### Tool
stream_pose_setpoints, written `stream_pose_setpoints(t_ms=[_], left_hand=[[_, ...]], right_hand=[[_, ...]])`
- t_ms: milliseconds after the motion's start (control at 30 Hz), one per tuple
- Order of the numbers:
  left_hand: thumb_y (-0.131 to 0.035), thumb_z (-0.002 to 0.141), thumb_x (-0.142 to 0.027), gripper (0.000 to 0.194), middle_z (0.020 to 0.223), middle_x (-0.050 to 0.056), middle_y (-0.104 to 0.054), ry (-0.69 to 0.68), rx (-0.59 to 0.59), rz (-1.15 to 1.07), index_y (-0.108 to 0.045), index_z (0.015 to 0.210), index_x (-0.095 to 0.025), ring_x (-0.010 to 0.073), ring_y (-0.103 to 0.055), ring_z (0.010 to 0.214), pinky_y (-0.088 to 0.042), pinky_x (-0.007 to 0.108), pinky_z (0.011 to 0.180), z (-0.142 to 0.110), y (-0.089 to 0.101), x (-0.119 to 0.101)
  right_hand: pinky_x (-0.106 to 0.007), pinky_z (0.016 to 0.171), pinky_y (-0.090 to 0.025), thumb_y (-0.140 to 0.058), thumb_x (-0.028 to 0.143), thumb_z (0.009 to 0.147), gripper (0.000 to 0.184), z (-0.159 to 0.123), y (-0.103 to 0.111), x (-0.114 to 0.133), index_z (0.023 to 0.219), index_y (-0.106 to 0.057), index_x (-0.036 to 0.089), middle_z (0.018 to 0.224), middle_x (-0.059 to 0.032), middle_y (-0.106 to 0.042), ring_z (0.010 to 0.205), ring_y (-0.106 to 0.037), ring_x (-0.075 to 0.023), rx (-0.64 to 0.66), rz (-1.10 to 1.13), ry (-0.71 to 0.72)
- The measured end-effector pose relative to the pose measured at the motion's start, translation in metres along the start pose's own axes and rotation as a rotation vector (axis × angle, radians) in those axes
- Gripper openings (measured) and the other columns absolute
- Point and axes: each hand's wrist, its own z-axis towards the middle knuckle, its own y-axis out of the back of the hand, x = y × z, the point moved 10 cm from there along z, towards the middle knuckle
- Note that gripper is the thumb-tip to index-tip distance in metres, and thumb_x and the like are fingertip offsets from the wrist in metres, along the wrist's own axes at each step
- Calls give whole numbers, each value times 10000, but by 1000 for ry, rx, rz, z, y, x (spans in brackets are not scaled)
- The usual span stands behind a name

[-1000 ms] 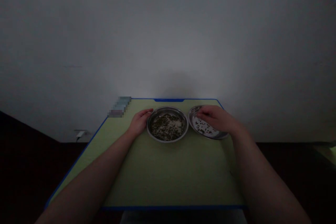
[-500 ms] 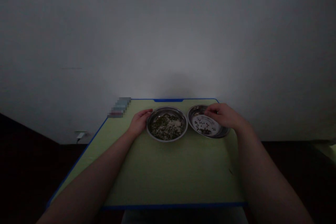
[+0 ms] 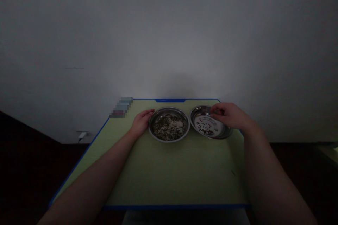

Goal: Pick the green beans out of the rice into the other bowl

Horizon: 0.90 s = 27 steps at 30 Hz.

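Observation:
My left hand [image 3: 142,123] grips the left side of a steel bowl [image 3: 169,141], its fingers along the rim. In that bowl lies a mix of white grains and small green beans [image 3: 169,127]. Just to its right stands a second steel bowl [image 3: 193,125], where several dark beans [image 3: 207,132] are scattered on the bottom. Over the right part of this second bowl, my right hand [image 3: 231,115] is closed, thumb and fingers drawn together. Whatever may be between those fingertips is too small and dark to make out.
Both bowls stand on a pale green table [image 3: 169,172] with a blue edge, against a grey wall [image 3: 169,42]. A pixelated patch [image 3: 121,107] covers the table's far left corner. A white plug [image 3: 82,135] sits in the wall at left. A small dark mark [image 3: 233,173] lies at the right.
My right hand has shifted slightly right over the second bowl. My left hand keeps its place at the first bowl; the whole view has moved a little.

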Motion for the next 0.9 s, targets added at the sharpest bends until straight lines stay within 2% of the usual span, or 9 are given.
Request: stream_pose_setpoints(t_ms=[100,200,333,433,600,700,900], left_hand=[[-674,598,-481,537,862,85,-710,-7,-12,1,-665,999,-125,229,-638,791,-479,354,770,0,0,-1],[-668,605,-475,523,858,79,-711,-10,-6,6,-667,998,-130,230,-638,797,-478,355,776,-1,-1,-1],[-658,619,-455,513,894,87,-707,-20,-6,8,-662,1008,-119,235,-634,829,-467,361,807,-2,-1,-4],[-658,621,-455,522,914,97,-703,-18,-6,21,-659,1014,-110,242,-630,859,-459,369,829,-2,-1,-5],[-663,615,-461,533,961,107,-694,-24,8,0,-659,1018,-113,255,-617,922,-450,378,853,-2,-3,-5],[-655,625,-457,530,976,104,-692,-13,13,-4,-653,1032,-119,255,-616,930,-452,375,855,-2,-3,-4],[-635,641,-479,521,977,93,-694,-34,6,65,-658,1030,-133,247,-619,925,-456,359,850,-2,-2,-6]], right_hand=[[-232,508,-345,-513,363,760,246,1,-3,19,845,-644,172,598,-1,-550,543,-485,-119,24,-3,35],[-235,536,-347,-509,350,773,247,8,-15,53,863,-660,177,630,-10,-578,568,-492,-119,63,-38,131],[-239,624,-378,-519,276,761,210,18,-50,107,863,-684,198,756,-30,-647,676,-545,-134,184,-148,354],[-259,704,-399,-524,222,731,211,20,-83,131,847,-700,202,853,-54,-680,775,-591,-168,306,-267,449],[-301,724,-427,-513,190,714,247,24,-118,136,855,-713,155,875,-129,-693,798,-626,-221,441,-492,381],[-308,703,-453,-557,205,681,258,28,-126,135,878,-709,134,888,-149,-690,802,-636,-242,481,-521,346],[-331,685,-485,-598,233,659,288,41,-138,134,894,-698,99,864,-181,-682,816,-641,-281,463,-549,319]])
